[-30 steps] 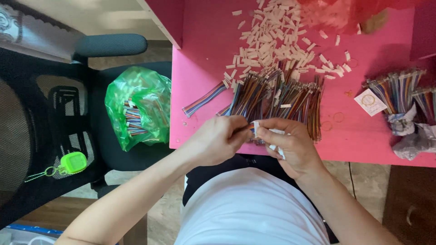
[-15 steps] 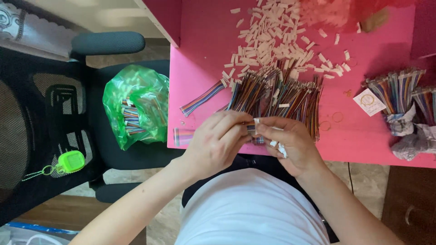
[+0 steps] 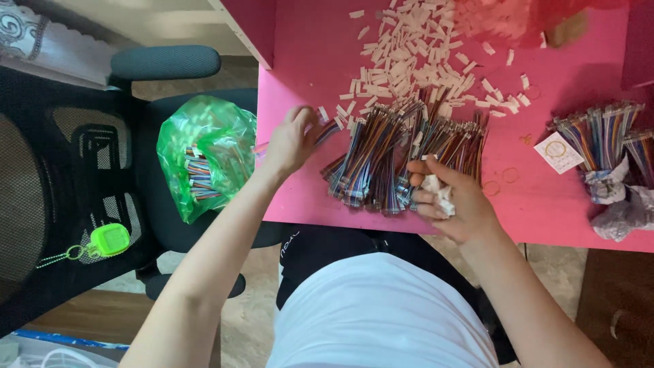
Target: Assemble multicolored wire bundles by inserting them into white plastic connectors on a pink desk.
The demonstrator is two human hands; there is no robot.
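Having swung out leftward from the middle since half a second ago, left hand (image 3: 291,140) now pinching one multicoloured ribbon cable (image 3: 327,131) near the left part of the pink table (image 3: 306,54), fingers closed on its end, well apart from the other hand. Right hand (image 3: 451,197) staying at the near edge of the big pile of ribbon cables (image 3: 402,160), fingers curled together around a wad of small white connectors (image 3: 434,189), thumb touching the pile. Lying beyond the pile, a wide scatter of loose white connector housings (image 3: 409,61). Sitting at the far right, more bundled cables (image 3: 599,136) beside crumpled clear bags (image 3: 623,204), with a white tag (image 3: 557,151) and rubber bands (image 3: 509,175) between them and the pile. Resting on the black office chair (image 3: 75,170) to the left, a green plastic bag (image 3: 204,153) holding finished cables, and a lime-green key fob (image 3: 109,240) lying nearer the chair's front.
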